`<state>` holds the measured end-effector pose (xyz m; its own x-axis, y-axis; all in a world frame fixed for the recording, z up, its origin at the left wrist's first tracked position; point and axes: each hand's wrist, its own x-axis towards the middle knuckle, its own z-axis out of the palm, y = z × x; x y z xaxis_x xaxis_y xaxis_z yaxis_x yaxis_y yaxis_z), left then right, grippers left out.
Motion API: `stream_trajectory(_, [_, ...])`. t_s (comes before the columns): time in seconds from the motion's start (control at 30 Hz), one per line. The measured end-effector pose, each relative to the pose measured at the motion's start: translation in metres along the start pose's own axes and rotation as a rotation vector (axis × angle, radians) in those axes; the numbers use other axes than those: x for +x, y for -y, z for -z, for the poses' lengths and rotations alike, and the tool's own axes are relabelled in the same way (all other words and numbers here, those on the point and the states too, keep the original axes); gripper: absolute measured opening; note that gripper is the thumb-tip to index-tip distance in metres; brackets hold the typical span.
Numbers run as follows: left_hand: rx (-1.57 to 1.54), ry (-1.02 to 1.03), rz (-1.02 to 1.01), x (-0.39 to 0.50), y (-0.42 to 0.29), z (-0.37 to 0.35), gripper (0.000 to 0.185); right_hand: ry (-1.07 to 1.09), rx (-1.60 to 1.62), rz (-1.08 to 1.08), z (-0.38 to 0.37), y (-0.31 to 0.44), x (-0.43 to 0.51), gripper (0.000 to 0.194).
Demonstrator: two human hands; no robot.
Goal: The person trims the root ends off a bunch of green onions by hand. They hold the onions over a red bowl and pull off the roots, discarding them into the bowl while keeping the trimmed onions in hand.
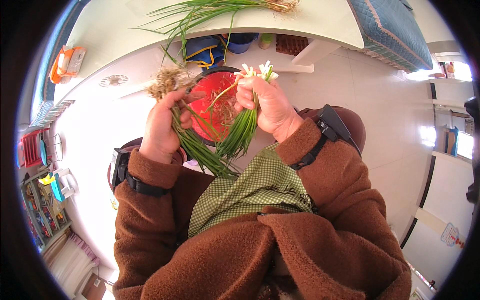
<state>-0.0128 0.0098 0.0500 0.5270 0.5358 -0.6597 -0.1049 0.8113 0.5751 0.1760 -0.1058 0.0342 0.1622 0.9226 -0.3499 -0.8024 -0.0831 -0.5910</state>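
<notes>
My left hand (165, 120) holds a bunch of green onions (197, 150) with brown, tangled roots, which stick out above the thumb. The fist of my right hand (264, 103) is closed around another bunch of green onions (240, 131), whose clean white ends show at the top and whose green leaves hang down. One thin yellowish stalk (223, 95) juts out from it to the left. Under and between the hands stands a red basin (200, 127) with a dark rim, with root and skin scraps in it. More unpeeled green onions (210, 15) lie on the white table.
The edge of the white table (318, 26) runs across in front of me. Below it are a blue bucket (240, 44), a blue bag with yellow trim (204, 50) and a table leg (307, 60). An orange tissue pack (69, 63) lies at the table's left.
</notes>
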Motion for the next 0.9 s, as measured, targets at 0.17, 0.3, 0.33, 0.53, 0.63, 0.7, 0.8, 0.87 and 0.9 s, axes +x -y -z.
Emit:
stream_trajectory(0.17, [-0.021, -0.039, -0.061, 0.0, 0.0, 0.005, 0.01, -0.025, -0.075, 0.006, 0.002, -0.002, 0.0, 0.012])
stream_trajectory(0.3, [0.175, 0.125, -0.017, -0.006, 0.007, -0.004, 0.021, -0.027, -0.111, -0.006, 0.002, -0.003, 0.002, 0.012])
stream_trajectory(0.33, [0.185, 0.125, 0.0, -0.008, 0.007, -0.006, 0.024, -0.028, -0.109, -0.019, 0.002, -0.004, 0.002, 0.013])
stream_trajectory(0.53, [0.409, 0.099, -0.037, -0.011, 0.013, -0.016, 0.018, -0.059, -0.06, -0.04, -0.002, -0.007, 0.003, 0.011])
stream_trajectory(0.63, [0.381, 0.109, -0.057, -0.01, 0.015, -0.016, 0.009, -0.029, -0.063, 0.005, -0.004, -0.008, 0.002, 0.01])
stream_trajectory(0.7, [0.298, 0.091, -0.011, -0.008, 0.014, -0.014, 0.007, -0.026, -0.109, -0.005, -0.008, -0.011, 0.0, 0.011])
stream_trajectory(0.8, [0.234, 0.101, 0.026, -0.005, 0.014, -0.011, 0.011, -0.019, -0.232, -0.055, -0.013, -0.021, -0.004, 0.016])
stream_trajectory(0.87, [0.223, 0.09, 0.034, -0.003, 0.016, -0.01, 0.013, 0.011, -0.266, -0.057, -0.016, -0.029, -0.007, 0.022])
stream_trajectory(0.9, [0.221, 0.078, 0.029, -0.003, 0.017, -0.011, 0.013, 0.022, -0.252, -0.049, -0.015, -0.03, -0.007, 0.022])
